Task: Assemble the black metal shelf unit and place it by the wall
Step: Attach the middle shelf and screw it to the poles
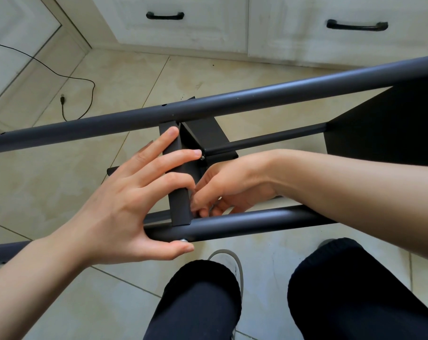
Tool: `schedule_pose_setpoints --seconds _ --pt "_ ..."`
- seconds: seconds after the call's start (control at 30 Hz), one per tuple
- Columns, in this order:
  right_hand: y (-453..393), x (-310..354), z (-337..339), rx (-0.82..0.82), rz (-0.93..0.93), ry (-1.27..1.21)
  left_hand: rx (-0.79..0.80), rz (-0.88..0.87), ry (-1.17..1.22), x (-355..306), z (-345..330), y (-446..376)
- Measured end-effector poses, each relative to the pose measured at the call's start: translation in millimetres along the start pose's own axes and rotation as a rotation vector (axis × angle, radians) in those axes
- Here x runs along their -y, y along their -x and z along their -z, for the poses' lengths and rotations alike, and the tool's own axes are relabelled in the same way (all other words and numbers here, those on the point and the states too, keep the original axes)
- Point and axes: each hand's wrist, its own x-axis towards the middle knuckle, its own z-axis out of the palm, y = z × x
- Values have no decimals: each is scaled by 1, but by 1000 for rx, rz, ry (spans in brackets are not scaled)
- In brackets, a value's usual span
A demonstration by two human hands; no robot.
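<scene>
The black metal shelf unit lies on its side across the floor. Its far pole (232,99) and near pole (245,224) run left to right, with a black shelf panel (181,204) standing on edge between them. My left hand (124,204) grips the panel edge and the near pole, thumb pressed beside a silver screw head (183,240). My right hand (230,190) reaches between the poles, fingertips curled at the joint of panel and near pole; whatever they pinch is hidden. A second screw (202,157) shows higher on the panel. Another shelf panel (392,128) stands at right.
White cabinets with black drawer handles (165,15) line the far wall. A black cable with a plug (62,99) trails over the tiled floor at left. My legs in black trousers (343,290) and a grey shoe (232,263) are below the near pole.
</scene>
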Motion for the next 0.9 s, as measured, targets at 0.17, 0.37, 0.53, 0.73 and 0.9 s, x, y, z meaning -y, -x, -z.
schedule_pose_setpoints --seconds 0.17,0.37,0.53,0.73,0.9 --pt "-5 -3 -5 -35 15 16 -1 -1 0 0 0 0" --pt "-1 -2 2 53 7 -64 -3 -1 -18 -2 0 1" --pt "-3 -2 0 1 10 -39 -5 3 -16 -2 1 0" --pt "-4 -4 1 46 26 -88 0 11 -27 -3 1 0" --pt "-2 -3 7 48 16 -71 -3 17 -31 -2 3 -1"
